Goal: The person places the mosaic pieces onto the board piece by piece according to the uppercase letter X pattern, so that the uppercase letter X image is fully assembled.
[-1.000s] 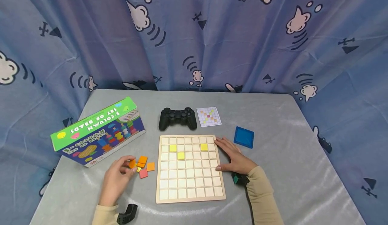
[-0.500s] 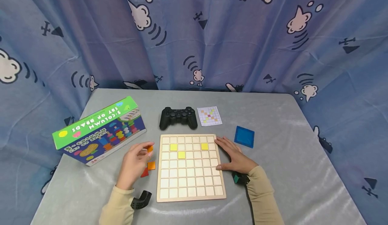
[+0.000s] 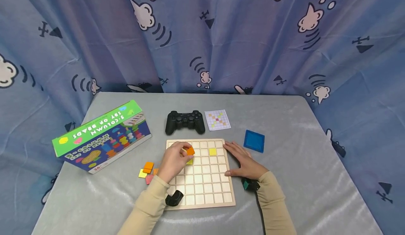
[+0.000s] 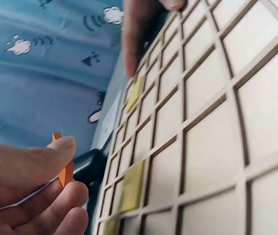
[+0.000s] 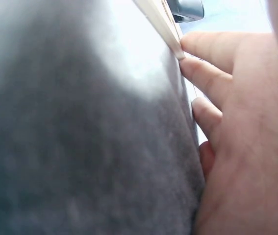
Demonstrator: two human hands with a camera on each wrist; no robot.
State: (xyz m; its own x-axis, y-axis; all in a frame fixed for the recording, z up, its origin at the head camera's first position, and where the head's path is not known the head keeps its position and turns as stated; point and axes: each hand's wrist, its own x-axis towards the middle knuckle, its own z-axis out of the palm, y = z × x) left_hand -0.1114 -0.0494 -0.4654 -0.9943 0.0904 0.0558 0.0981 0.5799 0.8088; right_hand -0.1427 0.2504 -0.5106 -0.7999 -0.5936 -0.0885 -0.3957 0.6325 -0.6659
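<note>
Between thumb and fingers my left hand (image 3: 173, 160) pinches an orange square tile (image 3: 190, 151) above the upper part of a wooden grid board (image 3: 207, 189). In the left wrist view the orange tile (image 4: 65, 171) is seen nearly edge-on, apart from the board. Yellow tiles (image 4: 134, 186) lie in cells of the board; one yellow tile (image 3: 212, 151) sits near its upper right, and another is partly hidden by the left hand. My right hand (image 3: 245, 163) rests at the board's right edge, fingers extended, its fingertips touching the frame (image 5: 173, 44).
Loose orange (image 3: 148, 167), yellow and red tiles lie left of the board, partly behind the left forearm. Behind the board are a black game controller (image 3: 185, 122) and a printed pattern card (image 3: 217, 120). A blue tray (image 3: 254, 141) lies right, a toy box (image 3: 104, 136) left.
My left hand has picked up an orange tile from the loose tiles and moved right with it, over the board. The right hand has stayed at the board's edge.
</note>
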